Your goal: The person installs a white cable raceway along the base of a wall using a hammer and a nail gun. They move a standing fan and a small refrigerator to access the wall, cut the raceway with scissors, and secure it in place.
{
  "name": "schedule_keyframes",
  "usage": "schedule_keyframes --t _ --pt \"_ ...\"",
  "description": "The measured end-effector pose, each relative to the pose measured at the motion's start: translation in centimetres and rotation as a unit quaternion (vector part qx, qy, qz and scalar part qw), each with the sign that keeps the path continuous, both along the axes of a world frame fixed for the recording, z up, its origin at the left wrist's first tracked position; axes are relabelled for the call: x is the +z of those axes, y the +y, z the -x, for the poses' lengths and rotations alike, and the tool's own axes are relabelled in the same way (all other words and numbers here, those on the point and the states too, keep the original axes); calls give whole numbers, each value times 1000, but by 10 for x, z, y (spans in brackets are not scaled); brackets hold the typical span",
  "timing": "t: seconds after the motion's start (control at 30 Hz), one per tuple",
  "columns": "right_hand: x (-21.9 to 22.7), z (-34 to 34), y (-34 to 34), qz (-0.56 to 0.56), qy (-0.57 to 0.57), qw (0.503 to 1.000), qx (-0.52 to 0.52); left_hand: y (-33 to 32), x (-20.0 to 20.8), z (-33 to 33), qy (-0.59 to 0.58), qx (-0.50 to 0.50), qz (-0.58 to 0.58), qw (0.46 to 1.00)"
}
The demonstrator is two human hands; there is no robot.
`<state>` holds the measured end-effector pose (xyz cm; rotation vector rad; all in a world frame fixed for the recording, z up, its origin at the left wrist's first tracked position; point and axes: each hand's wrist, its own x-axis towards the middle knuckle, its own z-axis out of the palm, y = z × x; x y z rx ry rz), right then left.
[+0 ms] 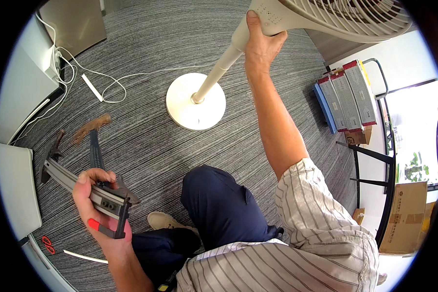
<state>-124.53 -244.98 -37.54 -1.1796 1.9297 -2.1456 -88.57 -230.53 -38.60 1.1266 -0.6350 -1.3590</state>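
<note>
A white pedestal fan leans to the upper right: its round base [180, 104] is on the carpet, its pole [221, 68] slants up, and its grille [355, 17] is cut by the upper edge. My right hand [264, 48] is closed round the neck below the head, thumb on the panel of small marks. At lower left, my left hand [100, 202] is closed round a grey-and-black bar tool [63, 174] with a red tip; I cannot tell its kind. A hammer [96, 148], dark-handled with a rusty brown head, rises from behind those fingers, its lower part hidden.
White cables [73, 73] and a white power strip [92, 87] lie on the carpet at left, beside white cabinets [14, 185]. Red-handled scissors [48, 245] lie at lower left. A cart stacked with boxes [348, 97] stands at right, with a cardboard box [404, 216] nearer.
</note>
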Motion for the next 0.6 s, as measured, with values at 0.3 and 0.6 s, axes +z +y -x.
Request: schedule_keyframes --t 0.3,0.6 --pt "2 -2 9 -13 7 999 39 -2 -2 -3 3 -16 -7 1000" --pt "-28 28 10 74 51 983 162 -1 3 -2 35 -43 -53 997"
